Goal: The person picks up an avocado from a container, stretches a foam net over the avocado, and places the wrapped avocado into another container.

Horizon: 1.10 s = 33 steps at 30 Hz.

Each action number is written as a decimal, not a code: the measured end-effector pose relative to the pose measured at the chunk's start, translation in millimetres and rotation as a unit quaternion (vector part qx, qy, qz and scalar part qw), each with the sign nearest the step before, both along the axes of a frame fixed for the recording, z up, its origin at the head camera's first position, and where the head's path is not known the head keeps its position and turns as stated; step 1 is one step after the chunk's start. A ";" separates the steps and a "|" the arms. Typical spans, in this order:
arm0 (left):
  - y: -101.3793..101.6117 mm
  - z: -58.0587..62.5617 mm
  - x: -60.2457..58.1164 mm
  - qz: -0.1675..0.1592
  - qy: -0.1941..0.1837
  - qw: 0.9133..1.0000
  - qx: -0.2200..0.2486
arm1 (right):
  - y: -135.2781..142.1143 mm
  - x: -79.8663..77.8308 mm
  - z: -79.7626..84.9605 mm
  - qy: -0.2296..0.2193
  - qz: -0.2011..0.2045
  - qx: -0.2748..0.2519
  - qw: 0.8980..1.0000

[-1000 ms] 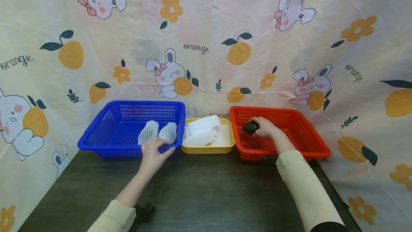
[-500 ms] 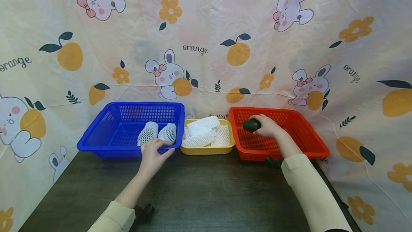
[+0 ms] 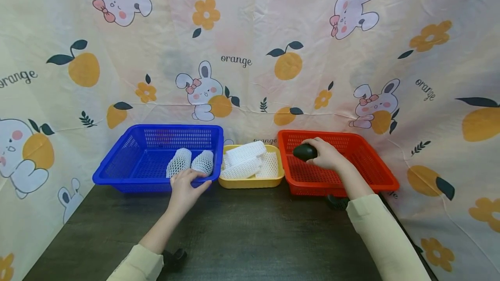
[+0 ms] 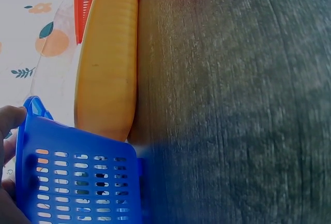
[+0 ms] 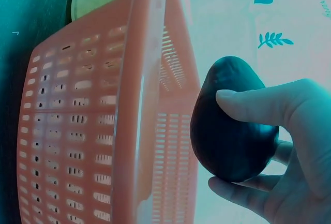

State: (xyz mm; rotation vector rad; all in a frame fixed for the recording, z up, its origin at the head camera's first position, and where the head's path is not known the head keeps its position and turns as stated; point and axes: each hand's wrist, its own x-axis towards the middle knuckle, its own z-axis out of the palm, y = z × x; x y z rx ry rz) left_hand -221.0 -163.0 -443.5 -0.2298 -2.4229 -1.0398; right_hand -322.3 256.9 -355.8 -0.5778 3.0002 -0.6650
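Gripping an avocado (image 3: 304, 152), right hand (image 3: 326, 155); touching blue basket (image 3: 136, 181), left hand (image 3: 185, 187).

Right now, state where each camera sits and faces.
Head: worn on the head, facing forward and down at the blue basket, yellow tray and red basket; left hand, right hand and forearms show.
Left wrist: on that wrist, looking past the blue basket to the yellow tray and red basket; fingers show at left.
Right wrist: on that wrist, looking across the red basket; right hand shows, holding an avocado.
Head and right wrist share the avocado.
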 end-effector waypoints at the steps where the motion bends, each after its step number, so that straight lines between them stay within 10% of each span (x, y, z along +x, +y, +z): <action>1: 0.1 -0.4 -0.1 0.000 0.001 1.000 0.000 | -0.6 1.3 0.7 0.002 0.003 -0.001 1.000; 33: -0.8 -0.2 -1.9 -0.002 0.009 1.000 0.000 | -32.3 49.2 7.4 0.055 0.057 -0.040 0.996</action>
